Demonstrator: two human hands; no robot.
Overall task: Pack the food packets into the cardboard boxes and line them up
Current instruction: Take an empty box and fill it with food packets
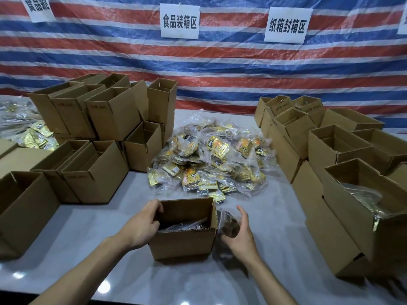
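Head view: stacked boxes [97, 133] at bench [88, 227] left edge. Left hand [146, 223] curls over left wall of box [185, 241] near front edge, contents mostly hidden. Pile [211, 159] mid-bench. Right hand [240, 236] curls round blurred packet [228, 224], just right of box. More boxes [343, 172] at right edge, cut off.

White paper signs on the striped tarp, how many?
4 white paper signs: one cropped top left, one centre, one right of it, a sliver at the right edge; more may lie off frame.
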